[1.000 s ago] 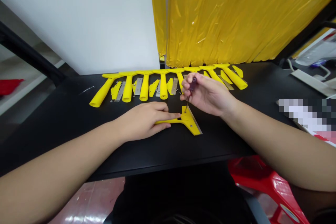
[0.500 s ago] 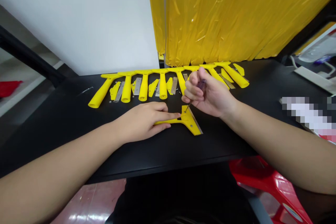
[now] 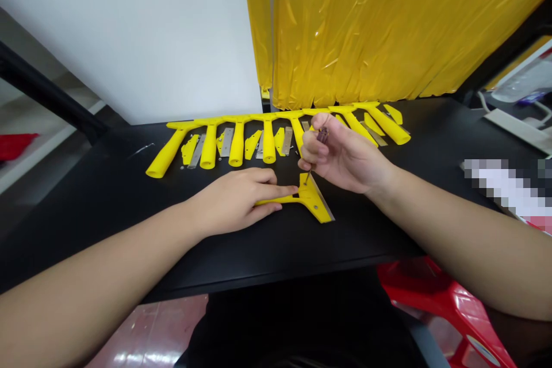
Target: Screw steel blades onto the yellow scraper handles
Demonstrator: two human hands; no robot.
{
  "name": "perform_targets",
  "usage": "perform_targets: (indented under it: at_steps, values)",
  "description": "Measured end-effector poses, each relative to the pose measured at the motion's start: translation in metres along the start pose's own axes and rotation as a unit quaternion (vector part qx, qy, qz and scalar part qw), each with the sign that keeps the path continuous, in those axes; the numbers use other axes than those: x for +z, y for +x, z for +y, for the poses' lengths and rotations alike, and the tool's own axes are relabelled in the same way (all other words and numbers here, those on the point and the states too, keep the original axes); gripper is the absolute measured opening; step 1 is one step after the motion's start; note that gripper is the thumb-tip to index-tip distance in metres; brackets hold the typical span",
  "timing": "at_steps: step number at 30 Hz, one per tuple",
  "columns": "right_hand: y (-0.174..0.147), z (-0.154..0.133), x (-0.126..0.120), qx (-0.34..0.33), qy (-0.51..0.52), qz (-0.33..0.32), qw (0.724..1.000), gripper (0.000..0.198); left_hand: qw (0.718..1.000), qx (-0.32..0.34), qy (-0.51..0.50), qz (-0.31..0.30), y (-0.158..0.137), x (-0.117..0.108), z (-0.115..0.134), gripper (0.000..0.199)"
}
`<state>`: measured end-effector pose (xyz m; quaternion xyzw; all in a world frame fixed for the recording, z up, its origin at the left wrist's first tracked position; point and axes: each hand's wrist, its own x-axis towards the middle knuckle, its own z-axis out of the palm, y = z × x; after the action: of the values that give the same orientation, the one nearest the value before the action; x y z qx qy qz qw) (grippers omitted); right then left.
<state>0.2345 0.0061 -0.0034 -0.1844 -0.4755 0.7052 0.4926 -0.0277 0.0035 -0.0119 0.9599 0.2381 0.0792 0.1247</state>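
A yellow scraper (image 3: 311,201) lies flat on the black table, its metal blade along the right edge of the head. My left hand (image 3: 237,201) is closed over its handle, with the index finger stretched along to the head. In my closed right hand (image 3: 345,155) is a small screwdriver (image 3: 322,135) with a dark handle. Its thin shaft points down, and the tip meets the upper of two screws on the scraper head. Most of the scraper's handle is hidden under my left hand.
Behind my hands stands a row of several yellow scraper handles (image 3: 208,144). Between them lie yellow cover plates (image 3: 190,149), metal blades (image 3: 197,152) and small screws. A white panel (image 3: 150,29) and yellow plastic sheeting (image 3: 366,29) rise behind the table (image 3: 267,259). A red stool (image 3: 448,305) is below right.
My right fingers have shifted their grip around the screwdriver, and its handle stands more upright and shows more. The tip stays at the same screw. My left hand and the scraper hold still.
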Motion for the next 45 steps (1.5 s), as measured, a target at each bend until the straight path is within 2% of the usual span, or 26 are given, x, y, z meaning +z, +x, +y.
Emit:
perform_targets:
  at_steps: [4, 8, 14, 19, 23, 27, 30, 33, 35, 39, 45]
  values:
    - [0.001, 0.0, 0.001, 0.004, -0.021, 0.022, 1.0, 0.029, 1.0, -0.003, -0.003, -0.001, -0.002, 0.0, -0.001, 0.044]
    - [0.001, -0.001, 0.0, 0.034, -0.004, 0.002, 0.999, 0.032, 1.0, -0.003, -0.008, -0.003, -0.001, 0.001, -0.001, 0.044]
    - [0.0, 0.002, 0.001, 0.001, -0.004, 0.001, 1.0, 0.031, 1.0, -0.001, 0.002, -0.004, 0.001, 0.001, -0.001, 0.044]
    - [0.001, 0.004, -0.001, 0.017, -0.009, 0.004, 1.0, 0.036, 1.0, 0.0, 0.005, -0.001, 0.001, 0.001, 0.0, 0.045]
    - [0.0, 0.005, 0.001, -0.009, 0.0, 0.004, 1.0, 0.03, 1.0, 0.004, 0.005, 0.0, 0.001, 0.002, 0.0, 0.044]
    - [0.001, 0.003, -0.001, -0.006, -0.002, 0.004, 1.0, 0.039, 1.0, 0.005, 0.009, 0.004, 0.001, 0.002, 0.001, 0.043]
    - [0.002, -0.002, -0.003, -0.011, -0.005, 0.024, 1.0, 0.045, 1.0, 0.004, 0.014, 0.005, 0.0, 0.001, -0.001, 0.044]
    - [0.0, -0.011, -0.005, -0.017, -0.018, 0.055, 0.998, 0.042, 1.0, -0.005, 0.028, 0.009, -0.001, -0.001, -0.004, 0.044]
    - [-0.003, -0.015, -0.006, 0.006, -0.024, 0.032, 0.999, 0.038, 0.999, -0.013, 0.032, 0.012, -0.002, -0.002, -0.008, 0.045]
    - [-0.008, -0.014, -0.007, 0.042, -0.02, -0.064, 0.997, 0.033, 0.999, -0.023, 0.023, 0.007, -0.003, -0.003, -0.013, 0.044]
    - [-0.012, -0.007, -0.001, 0.048, 0.004, -0.079, 0.996, 0.028, 0.999, -0.034, 0.01, -0.001, -0.003, -0.003, -0.013, 0.044]
